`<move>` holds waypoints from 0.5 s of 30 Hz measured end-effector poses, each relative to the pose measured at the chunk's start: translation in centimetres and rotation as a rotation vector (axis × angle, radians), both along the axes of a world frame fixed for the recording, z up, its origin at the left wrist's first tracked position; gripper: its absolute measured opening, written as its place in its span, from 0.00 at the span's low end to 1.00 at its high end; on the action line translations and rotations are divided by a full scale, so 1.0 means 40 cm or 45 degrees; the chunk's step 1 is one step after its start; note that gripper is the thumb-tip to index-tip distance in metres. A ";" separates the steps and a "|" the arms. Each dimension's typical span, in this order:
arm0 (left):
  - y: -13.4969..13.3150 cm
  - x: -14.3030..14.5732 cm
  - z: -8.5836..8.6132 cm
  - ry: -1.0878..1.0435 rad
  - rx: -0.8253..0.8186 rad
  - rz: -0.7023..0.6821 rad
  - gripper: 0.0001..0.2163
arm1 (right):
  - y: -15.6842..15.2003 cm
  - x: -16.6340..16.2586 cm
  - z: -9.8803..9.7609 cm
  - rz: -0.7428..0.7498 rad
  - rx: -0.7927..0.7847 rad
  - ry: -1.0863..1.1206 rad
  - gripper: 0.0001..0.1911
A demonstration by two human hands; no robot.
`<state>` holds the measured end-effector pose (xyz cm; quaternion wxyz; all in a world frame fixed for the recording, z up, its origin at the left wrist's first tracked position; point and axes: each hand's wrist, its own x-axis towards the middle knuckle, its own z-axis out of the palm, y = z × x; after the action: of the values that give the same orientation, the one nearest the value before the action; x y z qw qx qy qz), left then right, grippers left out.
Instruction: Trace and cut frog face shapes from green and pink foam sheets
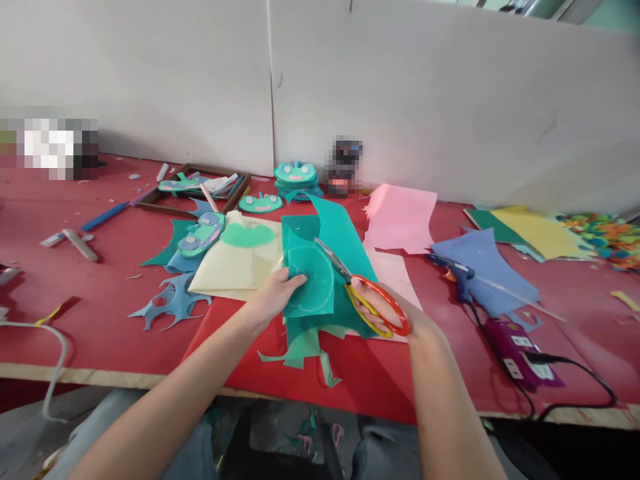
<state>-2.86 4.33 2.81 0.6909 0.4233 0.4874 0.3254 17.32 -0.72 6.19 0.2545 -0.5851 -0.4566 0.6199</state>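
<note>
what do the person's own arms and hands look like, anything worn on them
The left hand and right hand are ungloved. The left forearm and right forearm are bare as far as they show, with no sleeve, watch or bracelet visible.

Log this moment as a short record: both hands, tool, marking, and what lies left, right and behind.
Left hand: grips the teal sheet, thumb on top
Right hand: holds scissors
Scissor handles: red and yellow
Marking: pale curved outline on teal sheet
Left: cream sheet
Right: glue gun, purple power strip
Behind: stacked green cutouts, pink sheet
</note>
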 end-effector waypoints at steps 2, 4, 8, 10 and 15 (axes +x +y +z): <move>0.001 -0.002 0.003 0.014 0.004 0.002 0.09 | 0.002 0.002 -0.007 -0.016 -0.031 0.031 0.26; 0.002 -0.002 0.001 0.014 0.013 0.001 0.09 | 0.003 0.007 -0.019 -0.046 -0.060 0.034 0.26; 0.006 -0.004 0.000 0.014 -0.012 0.015 0.08 | 0.006 0.021 -0.040 -0.106 -0.082 0.068 0.26; 0.011 -0.010 0.006 0.011 -0.020 0.054 0.09 | 0.008 0.027 -0.043 -0.184 -0.036 0.094 0.27; 0.035 -0.040 0.026 0.059 0.035 0.268 0.09 | 0.019 0.064 -0.057 -0.577 0.189 -0.001 0.23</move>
<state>-4.45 5.74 3.84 0.6356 0.3865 0.5404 0.3931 19.87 0.04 3.92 0.4292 -0.6525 -0.3581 0.5116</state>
